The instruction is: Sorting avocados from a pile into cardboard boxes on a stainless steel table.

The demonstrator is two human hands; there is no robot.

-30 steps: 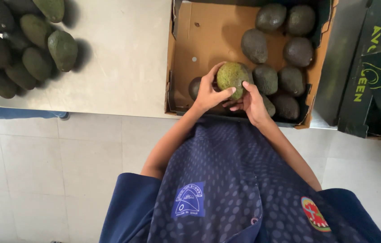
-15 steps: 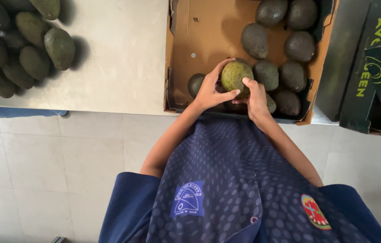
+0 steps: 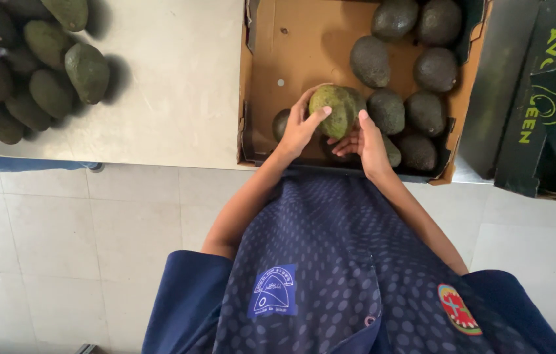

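While both hands, left hand [image 3: 301,128] and right hand [image 3: 364,141], clasp one avocado [image 3: 333,110] over the box [image 3: 261,78], roughly ten seemingly remain inside.

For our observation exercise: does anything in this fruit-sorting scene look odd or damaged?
Only mildly: the avocado held by the left hand and right hand over the brown cardboard box looks paler, yellow-green, against the dark green avocados inside. Nothing looks spilled.
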